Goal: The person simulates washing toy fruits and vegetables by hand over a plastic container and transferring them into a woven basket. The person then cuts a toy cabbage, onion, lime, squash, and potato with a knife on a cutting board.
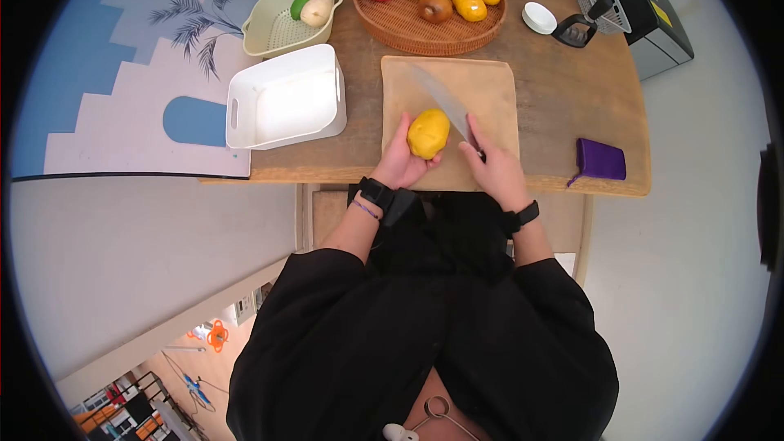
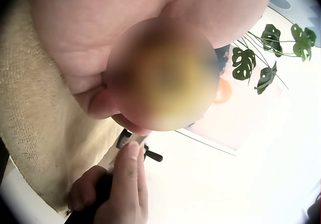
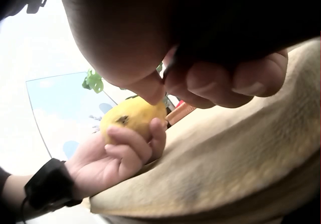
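Note:
A smooth yellow oval fruit (image 1: 429,134) rests in the cupped left hand (image 1: 398,160), fingers curled under and around it, over the tan cloth mat (image 1: 400,73). In the right wrist view, the fruit (image 3: 133,117) shows a dark spot at one end. The right hand (image 1: 500,173) grips a kitchen knife (image 1: 442,100) by its dark handle, index finger extended along it. Its long blade points forward and left over the mat, beside the fruit. Blurred yellow fills the middle of the left wrist view, close to the lens.
Behind the mat stands a wicker basket (image 1: 384,30) of yellow, red and brown produce. To the left are a white bin (image 1: 286,102) and a pale green colander (image 1: 261,28). A purple pouch (image 1: 601,159) lies right; a small white bowl (image 1: 539,18) sits farther back.

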A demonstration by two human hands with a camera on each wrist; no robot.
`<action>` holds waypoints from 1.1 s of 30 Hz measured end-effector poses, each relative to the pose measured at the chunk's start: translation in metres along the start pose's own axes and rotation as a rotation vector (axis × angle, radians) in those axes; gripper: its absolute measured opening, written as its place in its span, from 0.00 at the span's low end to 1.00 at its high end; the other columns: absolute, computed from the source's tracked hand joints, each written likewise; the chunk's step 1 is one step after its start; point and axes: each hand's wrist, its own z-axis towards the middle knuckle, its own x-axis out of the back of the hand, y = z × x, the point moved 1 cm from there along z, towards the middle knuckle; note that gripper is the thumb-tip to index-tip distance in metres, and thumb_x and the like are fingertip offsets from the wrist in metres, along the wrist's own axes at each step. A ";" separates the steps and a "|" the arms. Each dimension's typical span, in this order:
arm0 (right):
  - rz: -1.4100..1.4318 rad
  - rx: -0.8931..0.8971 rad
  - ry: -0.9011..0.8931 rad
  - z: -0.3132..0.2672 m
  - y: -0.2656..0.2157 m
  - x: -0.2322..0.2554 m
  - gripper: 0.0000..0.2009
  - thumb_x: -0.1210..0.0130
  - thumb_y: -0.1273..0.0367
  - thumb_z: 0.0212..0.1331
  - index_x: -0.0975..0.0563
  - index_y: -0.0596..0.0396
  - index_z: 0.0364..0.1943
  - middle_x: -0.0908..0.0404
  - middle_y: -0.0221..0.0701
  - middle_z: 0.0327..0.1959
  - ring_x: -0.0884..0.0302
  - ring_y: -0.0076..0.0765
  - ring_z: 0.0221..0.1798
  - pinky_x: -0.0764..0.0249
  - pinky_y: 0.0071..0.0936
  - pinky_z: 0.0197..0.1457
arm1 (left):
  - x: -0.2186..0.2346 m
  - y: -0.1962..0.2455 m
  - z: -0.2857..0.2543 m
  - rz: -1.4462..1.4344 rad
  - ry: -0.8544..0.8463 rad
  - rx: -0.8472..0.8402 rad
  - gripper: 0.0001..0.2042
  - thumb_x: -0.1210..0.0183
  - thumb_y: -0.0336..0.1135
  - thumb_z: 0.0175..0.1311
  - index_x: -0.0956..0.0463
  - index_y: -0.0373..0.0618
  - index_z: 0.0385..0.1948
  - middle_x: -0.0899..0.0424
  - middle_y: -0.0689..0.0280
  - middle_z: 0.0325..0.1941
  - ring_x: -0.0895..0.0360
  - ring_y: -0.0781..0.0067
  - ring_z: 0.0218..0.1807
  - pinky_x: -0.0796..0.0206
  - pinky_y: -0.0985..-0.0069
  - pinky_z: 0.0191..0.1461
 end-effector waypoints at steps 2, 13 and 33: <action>-0.018 0.003 0.023 0.001 0.005 0.008 0.30 0.42 0.54 0.67 0.34 0.27 0.74 0.14 0.43 0.32 0.16 0.58 0.32 0.20 0.46 0.36 | -0.013 0.004 -0.005 0.019 0.033 -0.010 0.26 0.66 0.60 0.80 0.28 0.52 0.60 0.17 0.62 0.55 0.22 0.65 0.46 0.29 0.68 0.47; -0.143 0.167 -0.184 -0.038 -0.024 0.005 0.33 0.36 0.58 0.63 0.33 0.23 0.74 0.18 0.40 0.24 0.17 0.50 0.26 0.21 0.39 0.32 | 0.006 -0.005 0.003 -0.066 -0.020 -0.033 0.26 0.57 0.55 0.79 0.28 0.43 0.62 0.19 0.61 0.60 0.23 0.61 0.62 0.35 0.60 0.71; 0.011 0.091 -0.023 -0.007 -0.002 0.004 0.30 0.41 0.56 0.66 0.34 0.24 0.74 0.16 0.41 0.27 0.17 0.55 0.29 0.20 0.45 0.35 | 0.002 0.005 0.001 -0.139 -0.238 0.032 0.24 0.59 0.56 0.77 0.25 0.47 0.58 0.16 0.61 0.52 0.20 0.61 0.51 0.27 0.63 0.47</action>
